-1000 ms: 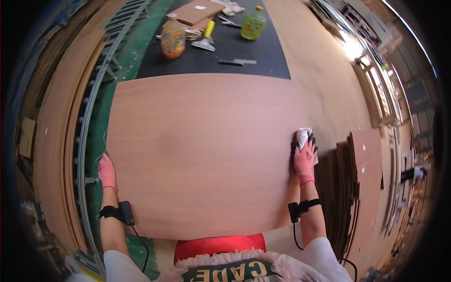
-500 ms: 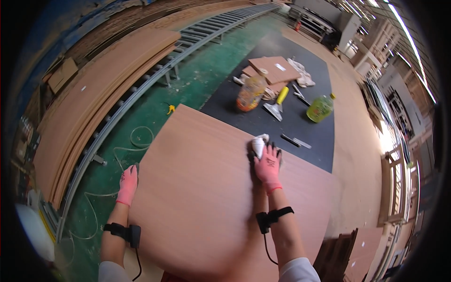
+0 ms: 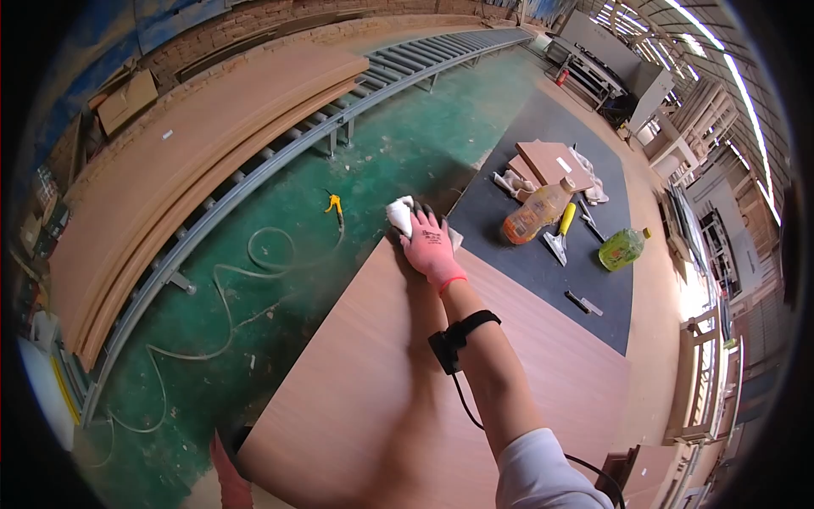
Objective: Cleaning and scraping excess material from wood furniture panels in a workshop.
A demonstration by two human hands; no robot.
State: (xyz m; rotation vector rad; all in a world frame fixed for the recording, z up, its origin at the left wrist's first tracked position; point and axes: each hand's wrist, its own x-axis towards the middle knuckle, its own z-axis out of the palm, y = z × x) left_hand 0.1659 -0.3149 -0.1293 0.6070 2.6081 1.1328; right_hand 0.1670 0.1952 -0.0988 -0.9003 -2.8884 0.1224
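Observation:
My right hand (image 3: pixel 430 248), in a pink glove with dark fingertips, presses a bunched white cloth (image 3: pixel 402 217) at the far left corner of a wood-grain panel (image 3: pixel 517 365). Its fingers curl over the cloth, and a bit of pale cloth also shows on the hand's right side. Low on the left, by the panel's near corner, a shadowed pink shape appears to be my left hand (image 3: pixel 227 475). Its fingers cannot be made out.
Left, a roller conveyor (image 3: pixel 297 144) carries stacked panels (image 3: pixel 212 127). A yellow air gun (image 3: pixel 334 204) and its hose lie on the green floor. The dark surface holds an orange-tinted bottle (image 3: pixel 536 212), green bottle (image 3: pixel 623 248), scraper (image 3: pixel 560 237), cutter knife (image 3: pixel 582 302) and small boards (image 3: pixel 555 165).
My right hand has slid the cloth leftward along the panel's far edge to its corner. My left hand has left the panel's left side and dropped toward the lower edge. The view has shifted.

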